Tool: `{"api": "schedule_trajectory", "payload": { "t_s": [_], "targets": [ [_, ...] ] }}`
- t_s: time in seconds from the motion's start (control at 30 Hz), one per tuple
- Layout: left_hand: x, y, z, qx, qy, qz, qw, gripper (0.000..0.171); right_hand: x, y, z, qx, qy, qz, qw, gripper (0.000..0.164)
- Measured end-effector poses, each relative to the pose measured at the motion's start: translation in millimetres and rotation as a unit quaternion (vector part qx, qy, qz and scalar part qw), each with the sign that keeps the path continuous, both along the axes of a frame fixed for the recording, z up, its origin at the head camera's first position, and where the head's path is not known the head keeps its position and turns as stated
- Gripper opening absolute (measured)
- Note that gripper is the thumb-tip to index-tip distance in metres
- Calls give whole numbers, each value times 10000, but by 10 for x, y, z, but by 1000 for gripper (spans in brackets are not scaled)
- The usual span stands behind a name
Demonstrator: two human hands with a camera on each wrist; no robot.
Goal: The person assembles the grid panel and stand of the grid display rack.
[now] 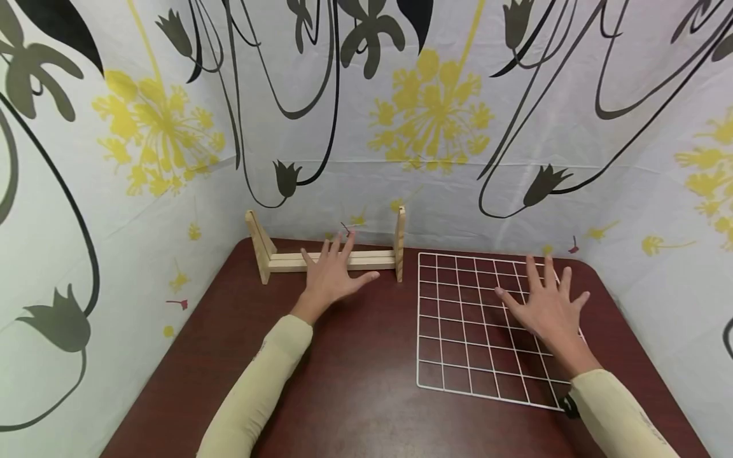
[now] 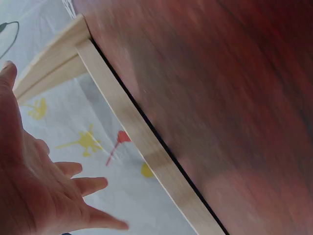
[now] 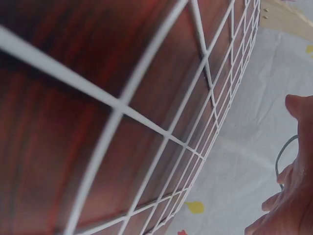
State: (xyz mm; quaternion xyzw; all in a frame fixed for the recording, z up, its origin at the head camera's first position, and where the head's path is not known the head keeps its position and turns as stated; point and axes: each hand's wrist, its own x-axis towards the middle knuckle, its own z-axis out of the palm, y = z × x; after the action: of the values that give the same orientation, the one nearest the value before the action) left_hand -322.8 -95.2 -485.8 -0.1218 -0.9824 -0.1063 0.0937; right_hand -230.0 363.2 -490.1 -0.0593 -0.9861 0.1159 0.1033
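Observation:
A pale wooden stand (image 1: 372, 261), two uprights joined by crossbars, sits at the back left of the dark table. My left hand (image 1: 330, 273) hovers before its crossbar with fingers spread, holding nothing. In the left wrist view, the crossbar (image 2: 134, 127) runs diagonally and the left hand (image 2: 44, 191) is apart from it. A white wire grid panel (image 1: 458, 318) lies flat on the right side of the table. Over its right part is my right hand (image 1: 550, 312), fingers spread and holding nothing. In the right wrist view, a gap shows between the right hand (image 3: 293, 196) and the wires (image 3: 168, 134).
The dark red-brown table (image 1: 355, 381) has rounded back corners. A white cloth (image 1: 355, 140) with yellow, grey and black floral prints hangs behind it and along both sides. The grid's left edge lies close to the stand's right upright (image 1: 399, 245).

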Motion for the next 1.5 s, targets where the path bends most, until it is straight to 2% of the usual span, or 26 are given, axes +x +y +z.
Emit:
{"api": "schedule_trajectory", "payload": {
  "t_s": [0.27, 0.57, 0.83, 0.97, 1.13, 1.33, 1.5],
  "targets": [
    [161, 204, 7, 614, -577, -216, 9962, 112, 195, 80, -57, -153, 182, 20, 9997, 99],
    [330, 418, 32, 1714, -998, -392, 9794, 116, 284, 204, -97, -196, 263, -105, 9994, 97],
    [443, 582, 28, 2172, -1149, -176, 9692, 112, 326, 291, -123, -136, 147, -407, 9990, 99],
    [438, 680, 34, 2281, -1163, -164, 9665, 98, 350, 356, -127, -114, 131, -546, 9984, 98],
    [411, 767, 42, 2375, -1321, -295, 9619, 79, 369, 420, -126, -79, 14, -627, 9980, 99],
    [394, 901, 11, 2297, -1422, -346, 9622, 62, 406, 449, -102, -94, -278, -741, 9968, 98],
    [338, 1034, -55, 2188, -1664, -479, 9603, 58, 426, 487, -116, -130, -558, -950, 9938, 97]
  ]
}}
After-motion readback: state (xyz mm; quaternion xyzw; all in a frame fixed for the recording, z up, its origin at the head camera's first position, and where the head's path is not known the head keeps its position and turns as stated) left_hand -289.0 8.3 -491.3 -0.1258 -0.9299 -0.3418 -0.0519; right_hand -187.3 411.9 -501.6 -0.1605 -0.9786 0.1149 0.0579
